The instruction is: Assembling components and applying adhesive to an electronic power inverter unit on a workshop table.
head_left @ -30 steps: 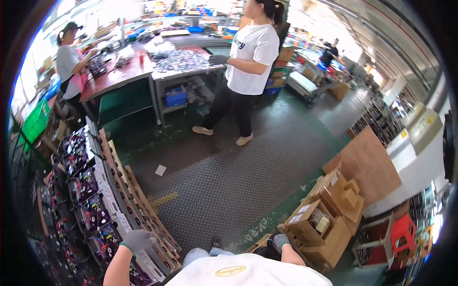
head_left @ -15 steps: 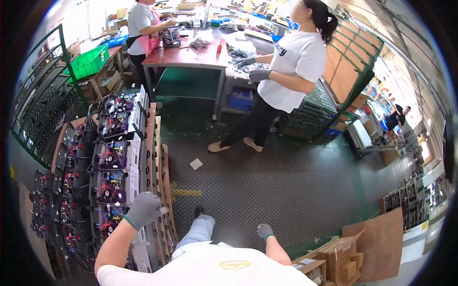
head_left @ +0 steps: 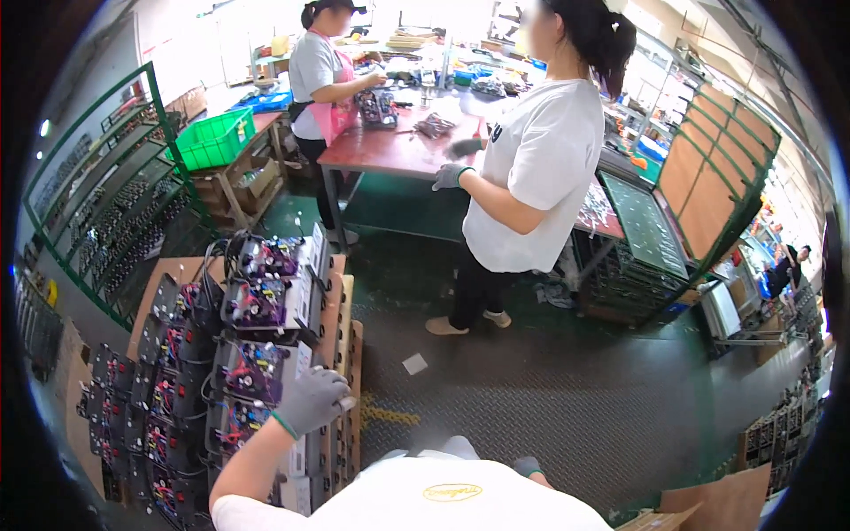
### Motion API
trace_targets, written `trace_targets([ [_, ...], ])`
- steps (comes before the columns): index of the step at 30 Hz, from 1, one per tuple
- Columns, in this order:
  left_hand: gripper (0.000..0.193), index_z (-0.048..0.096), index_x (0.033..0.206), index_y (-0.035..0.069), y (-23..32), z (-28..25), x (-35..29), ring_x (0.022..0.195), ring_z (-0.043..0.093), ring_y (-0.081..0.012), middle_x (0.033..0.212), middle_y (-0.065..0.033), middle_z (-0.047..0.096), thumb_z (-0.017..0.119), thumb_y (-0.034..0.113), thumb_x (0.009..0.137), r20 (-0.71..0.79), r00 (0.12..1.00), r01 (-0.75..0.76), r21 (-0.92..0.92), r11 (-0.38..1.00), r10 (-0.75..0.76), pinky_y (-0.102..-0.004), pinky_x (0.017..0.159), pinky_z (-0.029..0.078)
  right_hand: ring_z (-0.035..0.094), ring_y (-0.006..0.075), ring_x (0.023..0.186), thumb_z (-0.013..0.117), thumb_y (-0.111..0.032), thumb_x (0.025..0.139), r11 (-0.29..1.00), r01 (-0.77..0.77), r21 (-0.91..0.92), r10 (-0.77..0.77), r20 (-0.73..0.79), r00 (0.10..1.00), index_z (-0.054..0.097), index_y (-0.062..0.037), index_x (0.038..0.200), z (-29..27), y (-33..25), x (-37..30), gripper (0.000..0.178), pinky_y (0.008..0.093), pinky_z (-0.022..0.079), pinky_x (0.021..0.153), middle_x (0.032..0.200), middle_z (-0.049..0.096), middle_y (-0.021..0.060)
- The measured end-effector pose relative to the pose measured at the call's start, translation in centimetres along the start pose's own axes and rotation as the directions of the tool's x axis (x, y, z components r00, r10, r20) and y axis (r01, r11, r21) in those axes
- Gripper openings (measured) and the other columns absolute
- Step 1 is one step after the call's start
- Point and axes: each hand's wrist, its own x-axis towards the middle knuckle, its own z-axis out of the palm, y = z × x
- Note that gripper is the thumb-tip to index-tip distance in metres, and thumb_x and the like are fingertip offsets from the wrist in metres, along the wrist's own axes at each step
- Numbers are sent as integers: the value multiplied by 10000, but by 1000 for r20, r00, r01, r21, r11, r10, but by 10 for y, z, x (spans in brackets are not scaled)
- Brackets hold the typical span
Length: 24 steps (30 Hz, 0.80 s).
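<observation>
My left hand [head_left: 313,400], in a grey glove with a green cuff, is over the right edge of the stacked electronic assemblies [head_left: 257,370]. Its fingers are curled, and a small pale bit shows at the fingertips, too small to make out. These assemblies are black housings with purplish circuit boards, coloured wires and light side panels, laid in rows on brown boards [head_left: 329,305]. My right hand [head_left: 528,466], gloved as well, hangs low beside my body. My torso and its small size in view hide its fingers.
A co-worker in a white shirt [head_left: 540,168] stands ahead by a red-topped table [head_left: 390,146]; another in a pink apron [head_left: 335,111] works behind it. Green racks [head_left: 164,133] stand left, with a green crate [head_left: 212,140]. Cardboard [head_left: 722,504] lies lower right.
The view has shifted; the co-worker in white appears nearer, hands now over the red table. My left hand is farther along the assemblies. My right hand has drawn in beside my body.
</observation>
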Motion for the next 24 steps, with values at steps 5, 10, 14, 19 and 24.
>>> trace_targets([
  [5,129,666,791,100,-26,-11,50,888,589,-225,861,-40,624,654,229,795,-34,999,38,-47,998,-40,-366,827,438,645,301,1017,450,-202,892,996,78,-47,-69,154,986,723,-123,997,-11,22,74,303,457,526,788,1066,673,143],
  [10,134,647,784,77,-53,-5,89,902,583,-234,885,-56,626,675,206,759,-169,974,147,-46,988,-152,-376,825,452,636,309,1024,484,-203,880,995,-1,-97,0,-14,1000,714,-93,1005,-158,60,150,284,408,505,845,1117,655,148],
  [14,148,650,792,70,-60,-3,133,922,581,-252,877,-61,624,679,211,758,-188,957,214,-49,976,-219,-388,834,453,634,318,1023,493,-212,870,991,98,-96,-108,-100,989,706,-66,1004,-241,117,261,291,412,502,834,1089,663,153],
  [19,154,659,830,48,-70,7,148,1038,565,-335,951,-101,649,671,184,758,-264,878,416,14,909,-398,-446,917,444,634,331,1010,545,-236,840,663,-30,748,245,-178,953,703,-46,990,-399,80,277,289,409,495,835,1053,673,157],
  [24,264,652,939,33,-73,8,176,1151,493,-395,1145,-162,588,686,221,758,-255,821,537,38,843,-511,-479,982,398,547,167,556,548,-191,863,573,169,802,153,-307,939,670,-60,871,-457,83,303,179,320,444,528,681,613,56],
])
